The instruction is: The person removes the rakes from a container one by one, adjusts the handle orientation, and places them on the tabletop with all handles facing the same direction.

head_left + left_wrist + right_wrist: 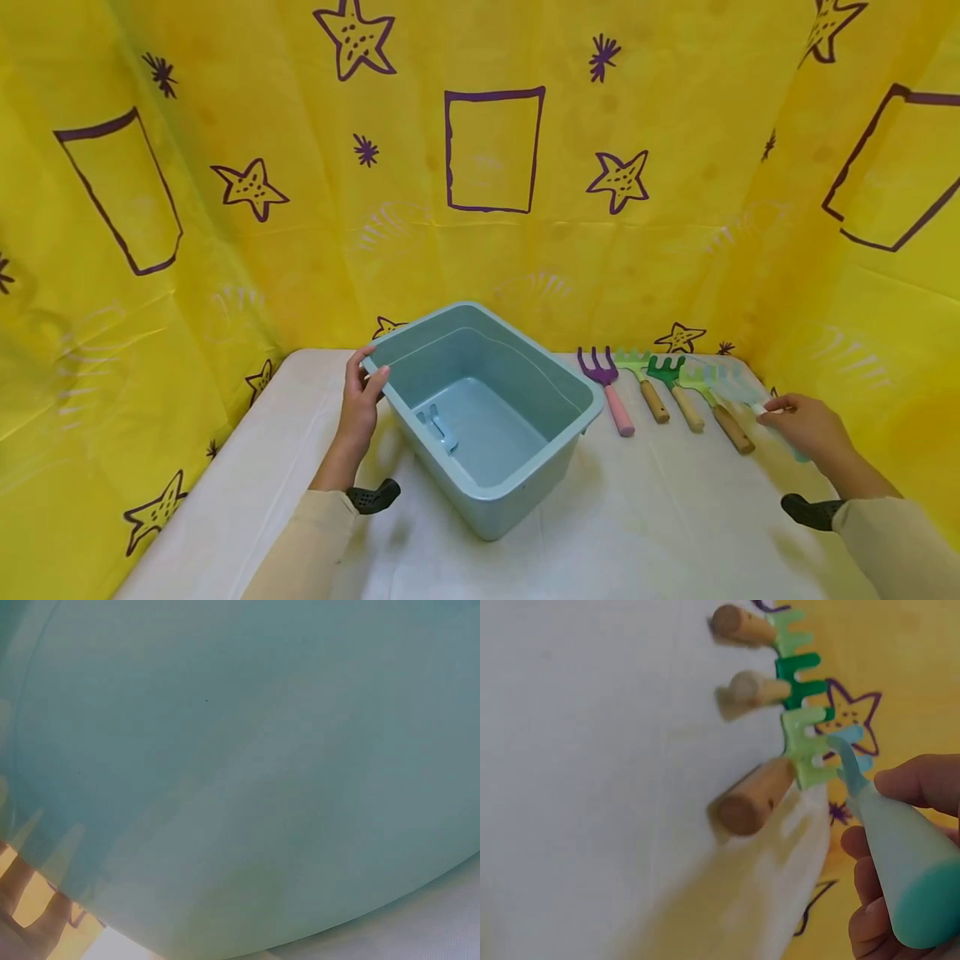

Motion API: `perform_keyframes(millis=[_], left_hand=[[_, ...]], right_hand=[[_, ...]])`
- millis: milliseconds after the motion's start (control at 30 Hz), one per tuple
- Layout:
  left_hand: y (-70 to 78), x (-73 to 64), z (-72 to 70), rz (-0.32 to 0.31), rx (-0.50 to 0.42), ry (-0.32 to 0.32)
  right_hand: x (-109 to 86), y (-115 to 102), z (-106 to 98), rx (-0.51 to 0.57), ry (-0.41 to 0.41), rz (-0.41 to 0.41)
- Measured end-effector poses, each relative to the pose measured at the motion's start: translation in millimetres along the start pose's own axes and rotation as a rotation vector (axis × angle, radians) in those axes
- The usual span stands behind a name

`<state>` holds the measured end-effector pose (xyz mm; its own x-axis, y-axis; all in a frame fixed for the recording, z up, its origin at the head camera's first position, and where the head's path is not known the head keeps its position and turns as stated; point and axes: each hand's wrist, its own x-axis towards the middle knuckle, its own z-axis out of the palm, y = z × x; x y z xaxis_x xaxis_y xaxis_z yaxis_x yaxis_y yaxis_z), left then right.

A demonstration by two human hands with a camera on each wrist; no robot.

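Observation:
My left hand (pixel 362 408) grips the left rim of a blue-green plastic bin (pixel 517 510), thumb inside and fingers outside. Against the bin's inner left wall is a small pale-blue pronged piece (pixel 442 432); I cannot tell whether it is loose. The left wrist view is mostly filled by the bin's wall (pixel 247 765). At the right, my right hand (pixel 813 429) holds a light-blue hand rake by its pale handle (pixel 904 855), which ends in teal. Its prongs overlap a light-green rake with a wooden handle (pixel 731 429) in the view.
Left of that rake, a dark-green rake (pixel 688 408), another light-green rake (pixel 654 402) and a purple fork with a pink handle (pixel 619 410) lie in a row. A white-covered table (pixel 637 533) bears everything. Yellow patterned sheets (pixel 487 258) stand around its back and sides.

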<state>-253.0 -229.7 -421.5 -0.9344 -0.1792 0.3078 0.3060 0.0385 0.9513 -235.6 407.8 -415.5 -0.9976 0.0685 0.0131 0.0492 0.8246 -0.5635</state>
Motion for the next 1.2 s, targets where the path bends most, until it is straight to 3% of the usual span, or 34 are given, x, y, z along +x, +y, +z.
perform_keyframes(millis=[167,500,900,1200], left_hand=[[0.9,-0.5,-0.1,0.004,-0.001,-0.005],[-2.7,0.1,-0.3,-0.013,0.014,0.012],[-2.4,1.2,-0.3,-0.008,0.004,-0.001],[-2.8,0.8,-2.2,-0.009,0.007,-0.012]], right_hand=[[-3.3,13.5,0.0,-0.089,0.021,-0.035],[-4.3,37.9,3.0,-0.123,0.028,-0.039],[-1.7,52.7,19.1,-0.083,0.037,0.105],[1.9,52.7,24.1,-0.121,0.018,0.094]])
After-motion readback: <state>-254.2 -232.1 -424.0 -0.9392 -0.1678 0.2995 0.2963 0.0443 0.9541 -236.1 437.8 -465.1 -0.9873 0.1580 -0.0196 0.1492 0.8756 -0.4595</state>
